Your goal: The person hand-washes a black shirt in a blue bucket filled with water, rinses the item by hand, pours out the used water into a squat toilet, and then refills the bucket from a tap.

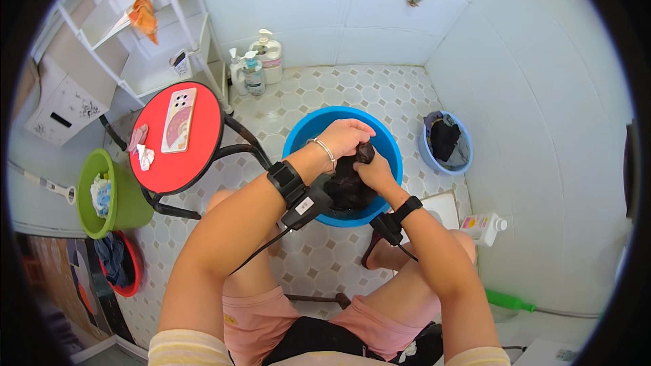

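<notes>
A blue plastic basin (337, 115) stands on the tiled floor between my feet, with water and a dark wet cloth garment (348, 190) in it. Over the basin, my right hand (375, 169) grips a bunched part of this garment from the right. My left hand (344, 138), with a bangle at its wrist, is at the top of the bunch with its fingers curled; the fingertips are partly hidden, so its hold on the cloth cannot be made out. Both forearms wear black straps with small black devices and cables.
At the left, a red round stool (203, 112) carries a phone (179, 121); a green bucket (127, 203) and red basin (136, 264) hold cloth. Pump bottles (254, 76) stand by the wall. Rightward are a small blue bucket (467, 155) with dark cloth and a white bottle (483, 229).
</notes>
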### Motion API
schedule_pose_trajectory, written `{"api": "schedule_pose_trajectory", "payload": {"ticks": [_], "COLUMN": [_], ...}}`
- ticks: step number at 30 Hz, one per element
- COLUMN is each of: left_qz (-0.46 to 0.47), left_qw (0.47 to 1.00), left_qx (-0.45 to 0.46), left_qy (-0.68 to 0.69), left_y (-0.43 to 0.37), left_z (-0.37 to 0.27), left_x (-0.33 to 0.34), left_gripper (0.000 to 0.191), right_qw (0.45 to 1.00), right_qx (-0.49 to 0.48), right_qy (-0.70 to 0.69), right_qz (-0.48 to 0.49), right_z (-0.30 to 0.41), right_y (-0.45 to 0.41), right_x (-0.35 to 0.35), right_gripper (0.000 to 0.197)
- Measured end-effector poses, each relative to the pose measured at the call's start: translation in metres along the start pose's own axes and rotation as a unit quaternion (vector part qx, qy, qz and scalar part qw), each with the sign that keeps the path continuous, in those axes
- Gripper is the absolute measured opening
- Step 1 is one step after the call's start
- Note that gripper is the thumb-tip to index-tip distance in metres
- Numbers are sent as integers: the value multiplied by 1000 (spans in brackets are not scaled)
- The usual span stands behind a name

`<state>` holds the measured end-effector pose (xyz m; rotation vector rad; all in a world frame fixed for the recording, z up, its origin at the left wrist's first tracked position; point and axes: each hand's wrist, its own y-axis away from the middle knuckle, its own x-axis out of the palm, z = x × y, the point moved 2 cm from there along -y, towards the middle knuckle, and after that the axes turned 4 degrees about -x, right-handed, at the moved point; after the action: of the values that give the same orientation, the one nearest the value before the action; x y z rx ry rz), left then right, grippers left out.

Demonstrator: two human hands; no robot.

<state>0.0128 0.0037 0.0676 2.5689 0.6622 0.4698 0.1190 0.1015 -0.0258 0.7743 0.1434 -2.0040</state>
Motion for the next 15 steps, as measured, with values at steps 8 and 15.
{"api": "schedule_pose_trajectory", "payload": {"ticks": [8,15], "left_qz": [50,-15], "left_qw": [988,982], "left_qx": [-120,-174], "left_qy": [-78,-72], "left_y": [-8,-34], "left_z": [49,68], "left_x": [-33,-53], "left_gripper": [79,39], "right_qw": [949,943], "right_qx": [39,66], "right_qy": [-290,-238], "right_qz": [118,221], "right_z": [47,53], "right_y": [23,3], "right_x": [2,-27], "right_gripper": [47,40]}}
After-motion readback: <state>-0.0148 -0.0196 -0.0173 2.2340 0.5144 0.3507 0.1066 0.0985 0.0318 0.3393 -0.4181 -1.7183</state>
